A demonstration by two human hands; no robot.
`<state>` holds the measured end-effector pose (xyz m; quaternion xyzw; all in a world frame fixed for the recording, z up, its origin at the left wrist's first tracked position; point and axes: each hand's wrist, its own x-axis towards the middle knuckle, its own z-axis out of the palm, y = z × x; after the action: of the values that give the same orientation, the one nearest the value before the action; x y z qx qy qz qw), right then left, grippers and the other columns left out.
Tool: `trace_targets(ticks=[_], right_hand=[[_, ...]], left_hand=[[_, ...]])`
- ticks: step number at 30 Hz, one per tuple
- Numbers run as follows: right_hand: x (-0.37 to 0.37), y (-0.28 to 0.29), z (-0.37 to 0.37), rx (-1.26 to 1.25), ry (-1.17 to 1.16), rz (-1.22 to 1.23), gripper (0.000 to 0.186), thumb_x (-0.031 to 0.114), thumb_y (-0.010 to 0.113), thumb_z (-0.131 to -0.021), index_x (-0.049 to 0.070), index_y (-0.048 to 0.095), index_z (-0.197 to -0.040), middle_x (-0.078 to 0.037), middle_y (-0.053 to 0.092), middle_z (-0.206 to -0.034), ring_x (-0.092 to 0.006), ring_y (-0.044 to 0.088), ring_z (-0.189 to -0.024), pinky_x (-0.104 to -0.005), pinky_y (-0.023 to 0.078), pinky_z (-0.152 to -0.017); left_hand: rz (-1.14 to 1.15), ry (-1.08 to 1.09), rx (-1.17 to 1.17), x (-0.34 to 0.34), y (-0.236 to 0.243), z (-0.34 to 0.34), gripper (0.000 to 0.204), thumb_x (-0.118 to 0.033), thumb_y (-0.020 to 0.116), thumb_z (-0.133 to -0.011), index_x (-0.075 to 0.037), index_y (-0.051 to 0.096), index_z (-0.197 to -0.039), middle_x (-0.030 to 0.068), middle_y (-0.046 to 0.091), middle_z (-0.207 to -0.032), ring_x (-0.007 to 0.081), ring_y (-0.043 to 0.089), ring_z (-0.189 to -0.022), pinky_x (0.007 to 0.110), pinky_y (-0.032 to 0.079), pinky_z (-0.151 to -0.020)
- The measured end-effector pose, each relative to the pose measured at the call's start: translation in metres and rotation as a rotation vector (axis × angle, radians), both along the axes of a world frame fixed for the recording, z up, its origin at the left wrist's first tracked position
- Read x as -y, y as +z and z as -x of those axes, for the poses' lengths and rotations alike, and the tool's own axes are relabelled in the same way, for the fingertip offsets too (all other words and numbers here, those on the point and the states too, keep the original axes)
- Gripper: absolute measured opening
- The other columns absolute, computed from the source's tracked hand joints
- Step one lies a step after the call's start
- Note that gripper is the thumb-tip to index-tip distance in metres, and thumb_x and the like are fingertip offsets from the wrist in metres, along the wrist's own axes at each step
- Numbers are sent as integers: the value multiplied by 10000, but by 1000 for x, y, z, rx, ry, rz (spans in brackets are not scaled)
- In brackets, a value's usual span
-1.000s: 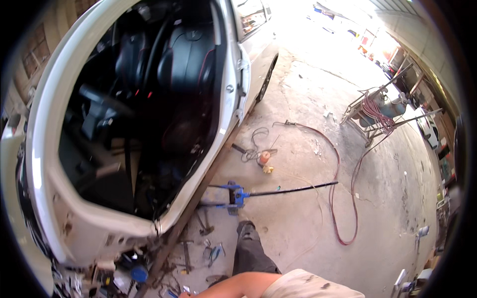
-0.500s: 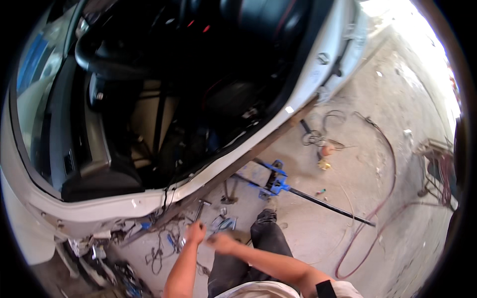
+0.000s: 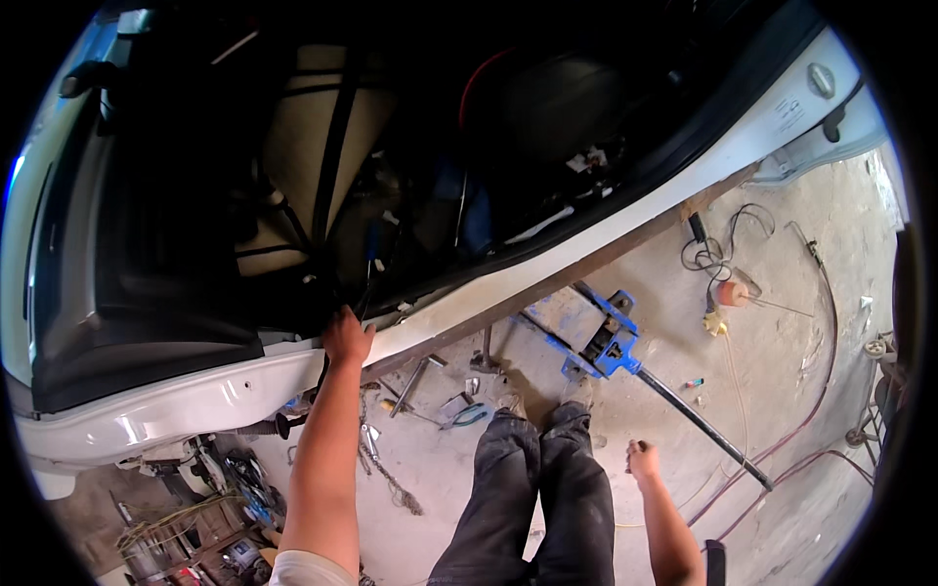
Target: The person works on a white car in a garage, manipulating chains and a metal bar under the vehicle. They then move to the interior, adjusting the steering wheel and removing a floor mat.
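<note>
My left hand [image 3: 347, 337] rests on the white door sill [image 3: 469, 311] of a car, at the front corner of the open doorway. Its thumb stands apart on the sill, while the fingertips reach over the inner edge into shadow and are partly hidden. Off to the right, my right hand [image 3: 642, 461] hangs above the concrete floor with curled fingers. A small dark patch shows at its fingers; I cannot make out what it is. Below the sill lie a T-handled wrench [image 3: 415, 386] and blue-handled pliers [image 3: 464, 417].
A blue floor jack [image 3: 611, 342] stands beside the sill, its long black handle [image 3: 703, 425] slanting toward the lower right. Red hose [image 3: 831, 303] and a black cable [image 3: 703, 256] lie on the floor. A beige panel [image 3: 308, 146] shows inside the dark cabin.
My hands, close together before, have parted: the left has come onto the door sill, the right has swung out to the right. My view has shifted closer to the doorway.
</note>
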<state>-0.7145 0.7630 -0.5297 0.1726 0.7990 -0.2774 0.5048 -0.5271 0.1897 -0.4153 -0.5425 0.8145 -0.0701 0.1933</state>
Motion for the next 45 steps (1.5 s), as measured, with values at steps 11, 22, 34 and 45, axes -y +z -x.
trace_targets(ticks=[11,22,34,45], right_hand=[[45,-24,-41,-161,358,42,289,270,543,-881,3,626,-804,-122,595,-653,-230,592,-608,-334,456,-545],[197,39,-13,-18,215,411,282,252,534,-907,-10,587,-817,-37,566,-637,-113,512,-534,-280,422,-497],[357,172,-31,616,-73,1026,571,511,318,-965,35,507,-1217,-107,603,-1063,-185,552,-992,-322,427,-853],[370,243,1,255,-384,971,466,396,338,-991,5,487,-1197,17,354,-571,-91,334,-441,-266,366,-441]], left_hand=[[-138,138,-927,7,40,5,246,-189,556,-855,16,503,-729,147,545,-643,318,525,-603,411,396,-580],[-516,555,-1524,-82,145,28,96,-119,471,-861,-46,477,-801,-24,377,-620,56,317,-508,223,286,-469],[-32,-258,-1176,-193,150,-51,213,-135,532,-881,11,441,-1007,29,483,-648,165,419,-527,296,379,-515],[-696,-141,-628,-219,115,-121,301,-330,668,-793,-56,552,-832,92,585,-676,306,589,-613,376,468,-561]])
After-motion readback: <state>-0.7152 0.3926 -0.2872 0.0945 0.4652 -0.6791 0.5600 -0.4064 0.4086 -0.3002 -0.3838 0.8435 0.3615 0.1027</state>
